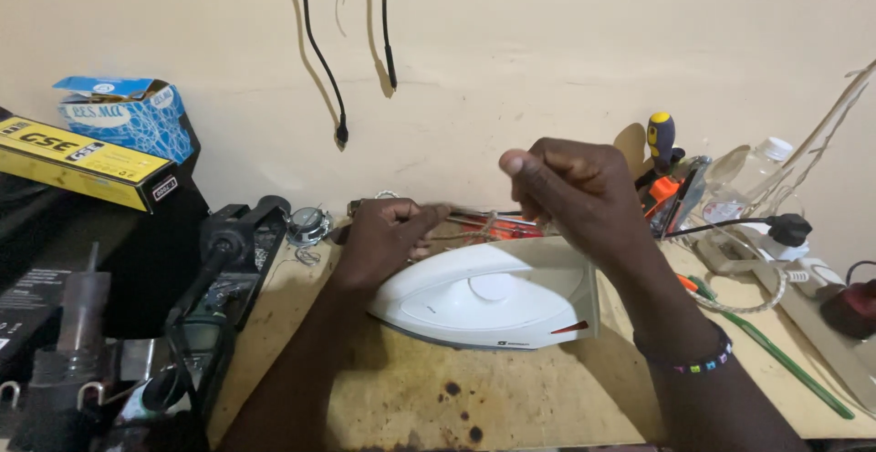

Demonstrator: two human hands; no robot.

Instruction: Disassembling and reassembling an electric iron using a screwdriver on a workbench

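A white clothes iron [484, 297] lies on the wooden bench [511, 397], long axis running nine to three o'clock, just below both hands: the left hand [383, 238] pinches its braided cord [474, 230] at eleven o'clock, the right hand [575, 187], fisted, pulls the cord at one.

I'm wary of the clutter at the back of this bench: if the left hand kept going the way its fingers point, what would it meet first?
The left hand points right, along the back of the white iron. It would probably first meet the braided cord it pinches, then the right hand. Depth is unclear.
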